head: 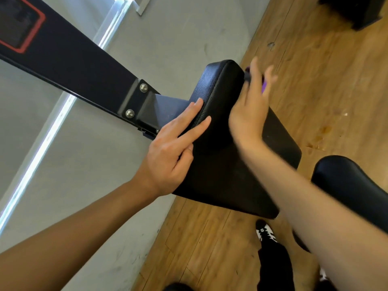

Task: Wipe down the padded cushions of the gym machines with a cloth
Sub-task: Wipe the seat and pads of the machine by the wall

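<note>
- my left hand (pixel 168 152) lies flat on the near-left edge of the black cushion (pixel 220 164), fingers loosely spread, likely bracing the pad.
- my right hand (pixel 249 114), blurred, fingers spread, presses the purple cloth (pixel 264 87) against the cushion's far-right side for wiping.

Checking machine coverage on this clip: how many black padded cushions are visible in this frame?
2. One large padded cushion sits centre frame on the black frame arm, with both hands on it. A second rounded cushion shows at the right edge, partly hidden by the right forearm. Others may lie out of view.
</note>
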The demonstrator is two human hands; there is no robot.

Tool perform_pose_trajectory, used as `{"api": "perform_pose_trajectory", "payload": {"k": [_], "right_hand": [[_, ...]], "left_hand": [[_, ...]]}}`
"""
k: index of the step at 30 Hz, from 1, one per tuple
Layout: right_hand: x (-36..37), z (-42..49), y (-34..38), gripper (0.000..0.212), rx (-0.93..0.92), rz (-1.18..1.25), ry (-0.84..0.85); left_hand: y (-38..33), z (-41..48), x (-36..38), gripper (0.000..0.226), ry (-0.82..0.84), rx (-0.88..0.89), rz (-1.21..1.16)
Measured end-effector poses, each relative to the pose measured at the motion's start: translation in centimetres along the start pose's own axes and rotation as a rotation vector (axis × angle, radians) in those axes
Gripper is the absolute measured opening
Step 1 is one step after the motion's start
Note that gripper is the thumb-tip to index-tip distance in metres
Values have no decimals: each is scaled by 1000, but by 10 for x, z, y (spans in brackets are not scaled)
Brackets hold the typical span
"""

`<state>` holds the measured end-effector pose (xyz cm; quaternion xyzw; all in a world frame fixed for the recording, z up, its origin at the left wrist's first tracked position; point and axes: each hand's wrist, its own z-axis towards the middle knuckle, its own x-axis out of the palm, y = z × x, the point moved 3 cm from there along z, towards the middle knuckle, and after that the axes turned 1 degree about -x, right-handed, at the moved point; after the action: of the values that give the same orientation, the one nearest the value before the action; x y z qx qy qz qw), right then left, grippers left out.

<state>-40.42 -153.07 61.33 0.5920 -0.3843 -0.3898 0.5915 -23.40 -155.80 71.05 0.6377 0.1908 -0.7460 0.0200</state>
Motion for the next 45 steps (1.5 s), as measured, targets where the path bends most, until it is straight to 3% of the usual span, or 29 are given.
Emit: {"api": "perform_pose_trajectory", "payload": {"k": [2,5,9,11,18,24,26,30,34,38,42,45], "right_hand": [[0,25,0,49,16,14,-19],[5,-56,2,49,-75,85,-99],[5,-203,-3,61,-125,89,114],[1,-191,-12,60,-148,44,189],[-5,-23,14,50,14,-1,38],[-8,-179,-6,57,-68,79,150],[-9,-191,-15,64,-106,55,185],[3,-97,2,56,-103,68,88],[1,0,25,48,-42,85,117],[2,-74,15,49,-169,136,56],[-1,-204,-12,62,-222,25,236],[-3,-185,-21,63,-326,-1,297]], "left_hand": [[1,1,0,50,-1,9,-6],[3,0,-2,50,-2,17,-5],[3,0,1,47,23,-1,-42],[4,0,1,47,21,-3,-47],[-1,0,-2,60,-28,-35,47],[0,0,-4,70,130,-67,57],[1,0,-3,70,165,-74,36],[1,-1,-1,67,101,-50,13],[3,-2,-1,62,38,-15,-31],[7,-2,1,59,9,23,-53],[7,-3,3,57,2,10,-70],[7,-4,2,58,-6,11,-71]]}}
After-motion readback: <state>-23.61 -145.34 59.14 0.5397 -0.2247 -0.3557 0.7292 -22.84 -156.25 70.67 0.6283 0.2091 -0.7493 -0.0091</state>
